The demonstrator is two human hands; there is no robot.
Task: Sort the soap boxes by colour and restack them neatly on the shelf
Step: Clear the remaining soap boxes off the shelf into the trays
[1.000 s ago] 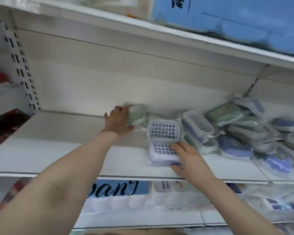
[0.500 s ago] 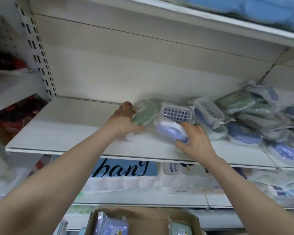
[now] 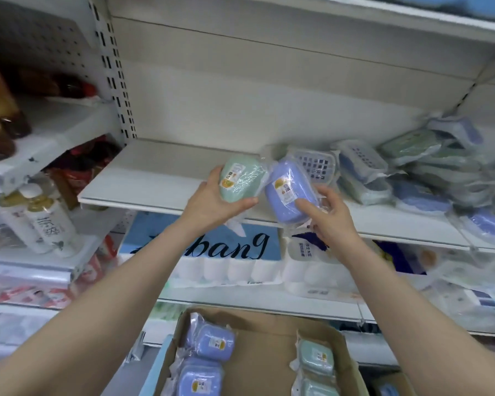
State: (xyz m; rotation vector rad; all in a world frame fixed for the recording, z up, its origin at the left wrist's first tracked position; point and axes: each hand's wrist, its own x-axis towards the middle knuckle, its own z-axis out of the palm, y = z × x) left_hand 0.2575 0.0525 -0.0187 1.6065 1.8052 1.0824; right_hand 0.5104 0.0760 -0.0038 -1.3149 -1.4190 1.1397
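Observation:
My left hand (image 3: 212, 202) grips a green soap box (image 3: 242, 180) in clear wrap, lifted off the white shelf (image 3: 160, 178) near its front edge. Beside it, my right hand (image 3: 329, 215) holds a purple soap box (image 3: 290, 192), also wrapped and tilted, label facing me. The two boxes touch at their upper edges. Behind them a soap box with a white grid side (image 3: 315, 164) stands on the shelf. A jumbled pile of green and purple soap boxes (image 3: 429, 172) fills the shelf's right part.
A cardboard carton (image 3: 269, 352) sits below me, with purple soap boxes (image 3: 209, 344) on its left side and green ones (image 3: 316, 358) on its right. Tissue packs (image 3: 232, 252) fill the lower shelf. Bottles (image 3: 40, 224) stand on the left rack.
Both hands have lifted their soap boxes off the shelf and drawn them toward me. The view has tilted down, bringing the carton into sight.

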